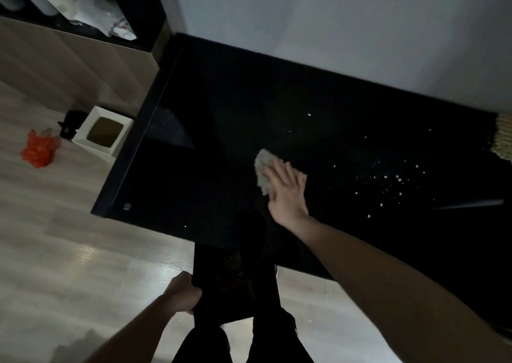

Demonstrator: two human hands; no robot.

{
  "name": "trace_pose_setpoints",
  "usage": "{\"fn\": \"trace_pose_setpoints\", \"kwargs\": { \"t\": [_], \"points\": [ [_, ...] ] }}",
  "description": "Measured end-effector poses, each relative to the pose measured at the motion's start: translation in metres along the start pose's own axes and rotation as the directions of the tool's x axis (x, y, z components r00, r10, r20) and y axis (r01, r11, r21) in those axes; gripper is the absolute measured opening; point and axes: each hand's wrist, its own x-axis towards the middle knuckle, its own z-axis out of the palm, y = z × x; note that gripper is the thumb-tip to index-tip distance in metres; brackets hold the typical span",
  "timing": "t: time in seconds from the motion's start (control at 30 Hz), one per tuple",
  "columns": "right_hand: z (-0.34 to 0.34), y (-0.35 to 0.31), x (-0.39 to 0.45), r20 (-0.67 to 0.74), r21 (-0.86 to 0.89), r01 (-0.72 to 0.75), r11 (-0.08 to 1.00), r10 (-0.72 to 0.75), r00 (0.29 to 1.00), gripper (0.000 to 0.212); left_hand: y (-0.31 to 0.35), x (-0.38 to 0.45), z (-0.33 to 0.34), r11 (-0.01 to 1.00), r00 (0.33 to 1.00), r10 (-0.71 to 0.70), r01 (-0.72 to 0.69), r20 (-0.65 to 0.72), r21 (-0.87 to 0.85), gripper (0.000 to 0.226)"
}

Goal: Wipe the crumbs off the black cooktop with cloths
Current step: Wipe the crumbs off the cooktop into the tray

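Observation:
The black cooktop [210,130] fills the middle of the view, its near edge in front of me. White crumbs [399,179] lie scattered over its right part, with single ones further left. My right hand [288,191] presses flat, fingers spread, on a crumpled grey cloth [263,168] near the cooktop's middle, left of the crumbs. Below the near edge, my left hand [182,293] grips the left side of a dark flat tray-like thing [235,285]; what it is stays unclear in the dim light.
A white wall [332,16] rises behind the cooktop. A straw-coloured brush [504,138] lies at the right edge. On the pale floor to the left stand a white open box [104,131] and an orange bag [38,149]. Shelves with white items are at top left.

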Motion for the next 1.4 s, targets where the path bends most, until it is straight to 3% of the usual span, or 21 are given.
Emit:
{"fn": "trace_pose_setpoints", "kwargs": {
  "t": [0.1, 0.3, 0.5, 0.67, 0.73, 0.8, 1.0, 1.2, 1.27, 1.33, 1.4],
  "points": [
    [0.028, -0.027, -0.034, 0.069, 0.098, 0.156, 0.983, -0.163, 0.984, 0.076, 0.001, -0.001, -0.004, 0.999, 1.0, -0.005, 0.004, 0.01, 0.037, 0.026],
    [0.063, -0.066, -0.117, 0.196, 0.17, 0.268, 0.948, -0.299, 0.934, 0.072, -0.003, -0.007, -0.015, 0.997, 1.0, 0.011, -0.012, 0.02, 0.073, 0.032],
    [0.072, -0.077, -0.186, 0.23, 0.394, 0.108, 0.913, -0.212, 0.95, 0.067, -0.026, -0.002, -0.033, 0.996, 0.999, 0.024, -0.026, 0.024, 0.083, 0.036],
    [0.039, -0.114, -0.117, 0.042, 0.493, 0.083, 0.866, -0.119, 0.992, 0.071, -0.04, -0.007, -0.046, 1.0, 1.0, 0.005, -0.005, 0.023, 0.02, 0.032],
    [0.031, -0.13, -0.078, -0.058, 0.465, 0.147, 0.873, -0.136, 0.989, 0.065, -0.049, -0.001, -0.05, 1.0, 1.0, -0.001, 0.001, 0.02, -0.003, 0.033],
    [0.031, -0.141, -0.043, -0.067, 0.4, 0.163, 0.902, -0.148, 0.987, 0.063, -0.06, 0.006, -0.054, 1.0, 1.0, -0.002, 0.003, 0.012, -0.016, 0.035],
    [0.06, -0.151, -0.018, 0.194, 0.001, 0.301, 0.954, -0.295, 0.936, 0.078, -0.067, 0.003, -0.065, 0.999, 1.0, -0.005, 0.005, -0.001, -0.052, 0.034],
    [0.087, -0.123, -0.111, 0.188, 0.196, 0.445, 0.874, -0.479, 0.858, 0.079, -0.055, -0.012, -0.066, 1.0, 1.0, 0.015, -0.016, -0.028, -0.013, 0.018],
    [0.082, -0.115, -0.141, 0.215, 0.282, 0.41, 0.867, -0.474, 0.854, 0.082, -0.05, -0.012, -0.063, 1.0, 0.999, 0.026, -0.026, -0.036, -0.008, 0.016],
    [0.072, -0.104, -0.166, 0.235, 0.338, 0.26, 0.904, -0.349, 0.907, 0.081, -0.045, -0.009, -0.06, 1.0, 0.999, 0.027, -0.027, -0.02, -0.008, 0.018],
    [0.058, -0.087, -0.175, 0.16, 0.401, 0.132, 0.907, -0.211, 0.964, 0.075, -0.04, -0.003, -0.056, 1.0, 1.0, 0.028, -0.028, -0.001, -0.005, 0.022]
  ]
}}
